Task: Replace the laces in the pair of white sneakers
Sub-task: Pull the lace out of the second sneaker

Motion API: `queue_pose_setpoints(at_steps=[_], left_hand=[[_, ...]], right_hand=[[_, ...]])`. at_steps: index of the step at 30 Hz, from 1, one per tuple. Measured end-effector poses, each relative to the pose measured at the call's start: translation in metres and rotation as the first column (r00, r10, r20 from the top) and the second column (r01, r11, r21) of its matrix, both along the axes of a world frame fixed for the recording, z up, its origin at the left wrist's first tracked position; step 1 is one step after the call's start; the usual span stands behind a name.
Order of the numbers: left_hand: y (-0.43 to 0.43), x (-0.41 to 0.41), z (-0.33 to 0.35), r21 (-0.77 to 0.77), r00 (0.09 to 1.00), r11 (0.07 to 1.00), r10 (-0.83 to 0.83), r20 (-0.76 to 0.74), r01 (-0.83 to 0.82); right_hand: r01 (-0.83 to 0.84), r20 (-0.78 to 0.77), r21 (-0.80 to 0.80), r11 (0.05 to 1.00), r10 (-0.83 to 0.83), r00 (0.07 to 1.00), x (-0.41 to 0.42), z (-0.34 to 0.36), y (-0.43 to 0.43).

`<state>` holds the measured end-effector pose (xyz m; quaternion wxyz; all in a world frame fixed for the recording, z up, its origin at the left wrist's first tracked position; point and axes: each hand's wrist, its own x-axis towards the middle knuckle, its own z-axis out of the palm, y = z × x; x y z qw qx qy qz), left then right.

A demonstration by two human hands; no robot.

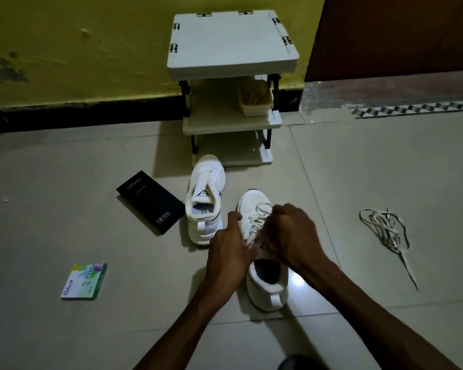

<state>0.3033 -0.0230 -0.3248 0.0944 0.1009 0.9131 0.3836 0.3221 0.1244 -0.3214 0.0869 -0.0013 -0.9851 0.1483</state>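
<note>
White lace (253, 228), limp and light.
My left hand (229, 252) is pinching its end; my right hand (292, 231), at two o'clock, is gripping its crossings.

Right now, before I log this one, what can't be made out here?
Head view only:
Near sneaker, tongue and upper eyelets: covered by the left hand, which pinches the lace, and the right hand.
What the right hand's fingers hold: curled under, facing away.
Contents of the tub on the rack: too dim.
Dark object at the bottom edge: cut off.
</note>
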Motion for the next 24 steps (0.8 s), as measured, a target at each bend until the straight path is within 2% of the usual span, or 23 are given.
queue_pose_setpoints(at_steps=[2,4,6,8,11,13,15,17,18,22,24], left_hand=[[-0.002,0.001,0.0,-0.019,1.0,1.0,-0.008,0.002,0.008],[-0.003,0.001,-0.002,-0.03,1.0,0.999,-0.014,0.008,0.014],[-0.005,0.001,-0.004,-0.036,1.0,0.999,-0.018,0.016,0.019],[-0.004,0.003,-0.005,-0.075,0.999,0.996,-0.054,-0.003,0.053],[0.0,0.007,-0.01,-0.074,0.98,0.99,-0.129,-0.152,0.119],[0.005,0.002,-0.014,-0.119,0.958,0.979,-0.187,-0.217,0.165],[0.006,-0.003,-0.014,-0.194,0.952,0.963,-0.228,-0.206,0.189],[0.007,-0.006,-0.016,-0.264,0.931,0.938,-0.287,-0.224,0.225],[0.007,-0.007,-0.017,-0.304,0.914,0.922,-0.321,-0.249,0.241],[0.012,-0.004,-0.021,-0.382,0.867,0.889,-0.382,-0.32,0.251],[0.013,-0.003,-0.023,-0.339,0.861,0.901,-0.385,-0.332,0.272]], right_hand=[[0.17,-0.129,-0.142,0.975,-0.189,0.974,0.001,0.005,0.016],[0.358,-0.256,-0.259,0.897,-0.422,0.87,-0.001,0.011,0.04],[0.432,-0.304,-0.333,0.838,-0.529,0.792,-0.009,0.019,0.063],[0.411,-0.201,-0.361,0.837,-0.501,0.842,-0.014,0.025,0.071],[0.338,0.072,-0.349,0.874,-0.334,0.94,-0.01,0.029,0.056],[0.28,0.233,-0.276,0.919,-0.218,0.948,0.002,0.023,0.035],[0.218,0.315,-0.148,0.965,-0.164,0.935,0.015,0.013,0.013],[0.18,0.284,-0.021,0.984,-0.167,0.944,0.025,0.006,-0.004],[0.191,0.267,-0.005,0.982,-0.183,0.946,0.028,0.004,-0.008],[0.256,0.173,-0.031,0.966,-0.247,0.953,0.036,-0.007,-0.012],[0.28,0.121,-0.107,0.954,-0.267,0.956,0.04,-0.012,-0.01]])
